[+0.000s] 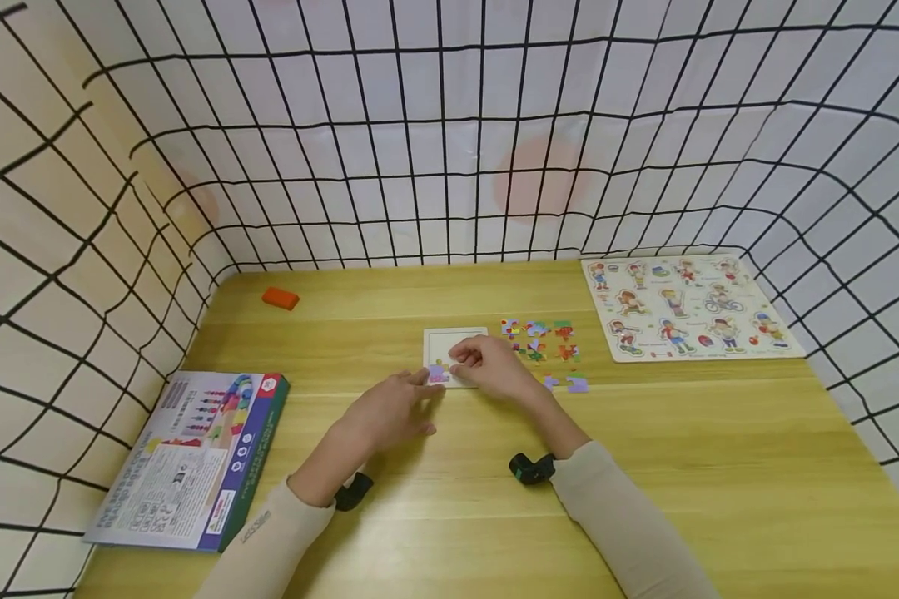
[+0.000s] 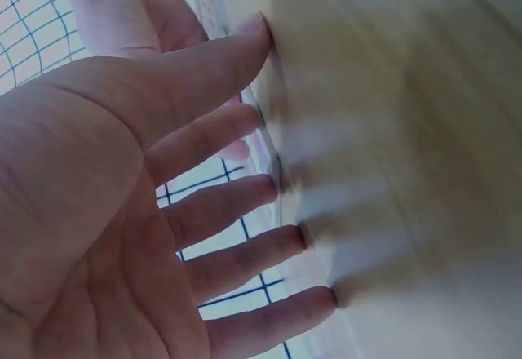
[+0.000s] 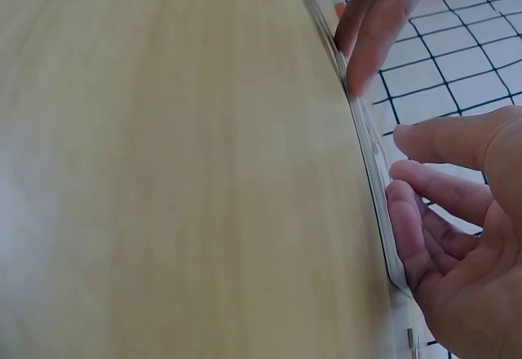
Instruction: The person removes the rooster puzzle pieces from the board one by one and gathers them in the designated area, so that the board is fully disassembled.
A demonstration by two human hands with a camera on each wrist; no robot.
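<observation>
A small white puzzle tray (image 1: 436,339) lies mid-table, with a few joined purple-and-yellow jigsaw pieces (image 1: 438,373) in its near left corner. My left hand (image 1: 389,412) stretches its fingers to that corner, fingertips right at the tray's edge and the pieces. In the left wrist view its palm is bare and the fingers spread. Over the tray's right part is my right hand (image 1: 490,366), fingers loosely bent. The right wrist view shows a gap between thumb and forefinger (image 3: 440,188) with nothing in it, the other fingers resting by the tray's edge (image 3: 377,196).
Several loose jigsaw pieces (image 1: 535,351) lie in rows right of the tray. Farther right is a board with pictures of children (image 1: 648,312). A flat box (image 1: 187,466) lies at the left, an orange block (image 1: 280,298) behind it. Black wire mesh (image 1: 419,150) encloses the table.
</observation>
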